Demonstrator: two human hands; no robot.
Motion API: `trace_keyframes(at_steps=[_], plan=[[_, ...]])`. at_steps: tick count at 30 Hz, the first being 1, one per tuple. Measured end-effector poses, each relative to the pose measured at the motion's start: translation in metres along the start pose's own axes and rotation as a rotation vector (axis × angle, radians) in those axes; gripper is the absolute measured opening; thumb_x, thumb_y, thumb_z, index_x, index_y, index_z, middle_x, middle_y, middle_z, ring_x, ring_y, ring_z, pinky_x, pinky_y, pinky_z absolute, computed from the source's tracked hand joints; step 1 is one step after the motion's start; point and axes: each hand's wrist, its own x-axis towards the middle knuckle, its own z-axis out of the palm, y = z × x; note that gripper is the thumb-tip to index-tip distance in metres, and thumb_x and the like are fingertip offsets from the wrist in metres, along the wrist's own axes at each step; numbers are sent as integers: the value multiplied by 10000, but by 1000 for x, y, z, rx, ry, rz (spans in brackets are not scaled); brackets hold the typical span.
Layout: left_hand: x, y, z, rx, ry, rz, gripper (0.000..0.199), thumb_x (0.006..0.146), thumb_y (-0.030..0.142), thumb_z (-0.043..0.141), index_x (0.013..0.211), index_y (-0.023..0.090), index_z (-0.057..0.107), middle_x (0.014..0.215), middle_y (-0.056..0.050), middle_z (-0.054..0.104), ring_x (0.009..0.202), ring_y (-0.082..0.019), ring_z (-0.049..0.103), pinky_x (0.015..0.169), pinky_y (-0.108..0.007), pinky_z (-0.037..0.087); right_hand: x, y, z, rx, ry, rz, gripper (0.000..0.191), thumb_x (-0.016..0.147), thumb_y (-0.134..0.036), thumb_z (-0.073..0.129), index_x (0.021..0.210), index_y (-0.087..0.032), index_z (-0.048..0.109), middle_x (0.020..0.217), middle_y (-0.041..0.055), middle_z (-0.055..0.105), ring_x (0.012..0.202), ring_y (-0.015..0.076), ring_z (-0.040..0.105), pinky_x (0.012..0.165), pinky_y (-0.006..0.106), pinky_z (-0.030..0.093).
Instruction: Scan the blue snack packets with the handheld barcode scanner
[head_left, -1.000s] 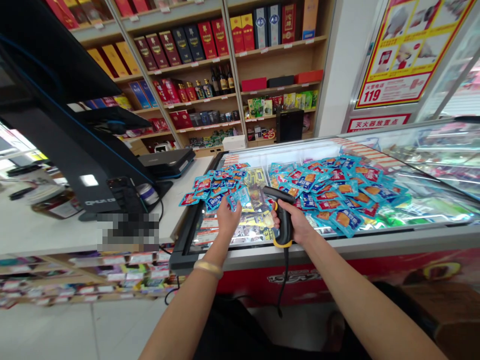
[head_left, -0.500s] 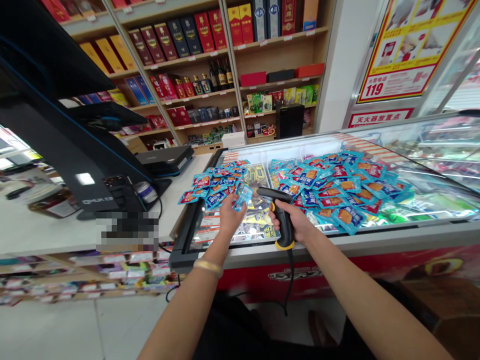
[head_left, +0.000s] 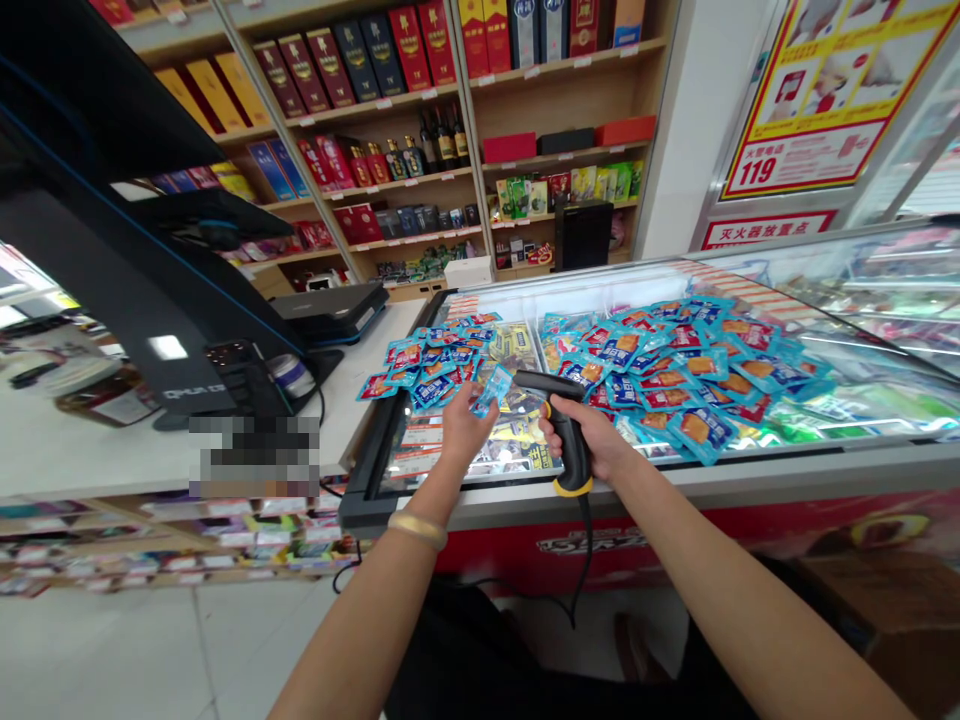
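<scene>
My left hand (head_left: 466, 428) grips a small blue snack packet (head_left: 493, 390) between thumb and fingers above the glass freezer top. Just to its right, my right hand (head_left: 589, 440) is wrapped round the handle of a black and yellow barcode scanner (head_left: 571, 445), whose head points left at the packet. A smaller heap of blue and red packets (head_left: 431, 362) lies on the glass beyond my left hand. The larger heap of similar packets (head_left: 667, 365) spreads out to the right of the scanner.
A black point-of-sale terminal (head_left: 150, 270) stands on the white counter (head_left: 45, 460) at the left. Shelves (head_left: 405, 100) of boxes and bottles are behind the freezer (head_left: 675, 490). The scanner's cable (head_left: 587, 560) hangs down in front, and a cardboard box (head_left: 892, 600) sits at the lower right.
The packet in my left hand has tilted and shifted slightly right, nearer the scanner head. My right hand keeps its hold on the scanner. The whole view has shifted a little.
</scene>
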Motion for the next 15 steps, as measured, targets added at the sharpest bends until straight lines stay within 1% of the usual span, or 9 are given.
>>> trace_keyframes(at_steps=[5,9,12,15], plan=[[0,-2,-1,66,10,-16,183,739,277,616,898,185,620,841,-51,698,756,-179,661,731,-298,543,1,0,0,51,23,-16,207,789,-343,646,736,-147,604,582,-8,561,425,71,475,400,184,427],[2,3,1,63,-37,-37,253,836,262,541,1041,197,672,988,-77,734,889,-216,693,811,-338,548,-4,-6,-5,147,62,-73,190,789,-335,640,748,-153,604,579,-10,555,441,68,469,410,173,424],[8,19,14,9,-53,9,317,893,228,468,1155,206,647,1131,-80,703,1038,-213,662,907,-351,522,-13,-15,-17,193,93,-152,200,754,-341,677,755,-157,600,587,-13,554,452,66,463,414,170,422],[17,44,39,-43,-111,127,366,913,176,418,1219,224,613,1215,-66,664,1133,-189,615,993,-346,477,-22,-27,-32,212,128,-245,225,720,-351,709,756,-164,590,590,-15,548,467,74,465,422,176,427]])
